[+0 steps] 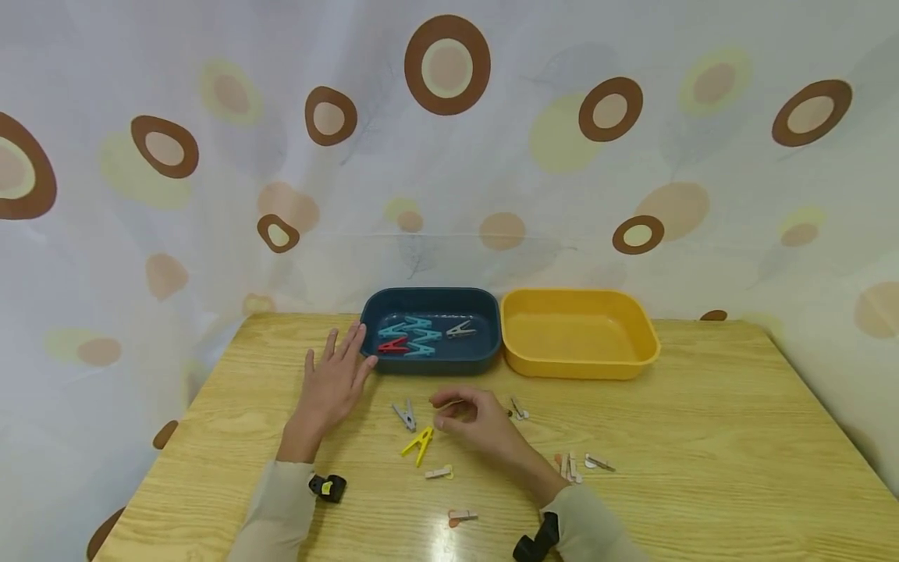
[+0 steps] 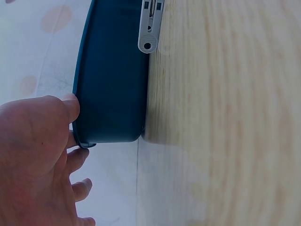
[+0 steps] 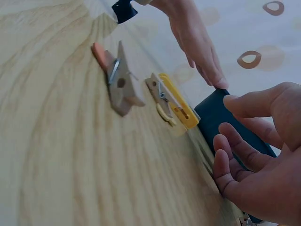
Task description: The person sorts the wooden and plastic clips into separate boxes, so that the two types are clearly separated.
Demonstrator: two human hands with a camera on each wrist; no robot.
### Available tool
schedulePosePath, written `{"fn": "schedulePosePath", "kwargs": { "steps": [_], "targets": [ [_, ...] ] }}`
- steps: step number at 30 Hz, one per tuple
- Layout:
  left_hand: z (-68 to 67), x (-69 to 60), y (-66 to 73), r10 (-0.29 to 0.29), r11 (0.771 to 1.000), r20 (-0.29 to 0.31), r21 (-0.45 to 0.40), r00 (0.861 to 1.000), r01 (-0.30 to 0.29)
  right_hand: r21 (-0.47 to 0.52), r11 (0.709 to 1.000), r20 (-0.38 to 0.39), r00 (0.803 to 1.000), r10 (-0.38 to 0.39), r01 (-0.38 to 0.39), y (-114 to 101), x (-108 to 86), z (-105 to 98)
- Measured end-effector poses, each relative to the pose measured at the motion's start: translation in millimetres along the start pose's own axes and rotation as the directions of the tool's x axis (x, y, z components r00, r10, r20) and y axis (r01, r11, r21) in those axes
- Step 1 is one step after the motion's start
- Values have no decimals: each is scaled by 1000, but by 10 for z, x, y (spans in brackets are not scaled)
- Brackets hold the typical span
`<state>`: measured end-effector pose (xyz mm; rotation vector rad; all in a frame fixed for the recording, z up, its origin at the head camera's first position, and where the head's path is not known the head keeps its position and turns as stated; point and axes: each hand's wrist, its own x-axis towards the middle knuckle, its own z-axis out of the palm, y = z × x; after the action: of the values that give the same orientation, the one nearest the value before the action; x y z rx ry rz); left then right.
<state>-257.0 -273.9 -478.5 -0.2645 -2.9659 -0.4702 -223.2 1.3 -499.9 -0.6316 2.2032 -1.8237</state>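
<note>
Along the left end of a dark blue bin (image 1: 431,367), my left hand (image 1: 333,384) touches the rim with its fingers spread. Inside the bin lie several teal clothespins (image 1: 421,334), a red clothespin (image 1: 393,345) and a greyish clothespin (image 1: 460,329). My right hand (image 1: 477,421) hovers over the table, fingers loosely bent; a gap shows between thumb (image 3: 247,104) and fingers, with nothing held. Just left of it, a grey clothespin (image 1: 405,415) and a yellow clothespin (image 1: 420,446) lie on the wood.
To the right of the blue bin stands a yellow bin (image 1: 581,370). Several small wooden clothespins with round decorations lie about the table, among them one nearer me (image 1: 462,515) and one farther right (image 1: 599,463). A patterned curtain (image 1: 449,195) hangs behind.
</note>
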Motion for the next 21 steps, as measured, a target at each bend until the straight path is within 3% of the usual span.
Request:
{"fn": "schedulePosePath", "kwargs": {
  "steps": [6,21],
  "targets": [
    [-6,6,6,4,1000,1,4,1000,-4,-64,998,74,997,-14,19,19,-35,67],
    [2,9,-8,-3,1000,13,2,1000,3,-215,976,117,993,-22,47,22,-70,126]
  ]
}}
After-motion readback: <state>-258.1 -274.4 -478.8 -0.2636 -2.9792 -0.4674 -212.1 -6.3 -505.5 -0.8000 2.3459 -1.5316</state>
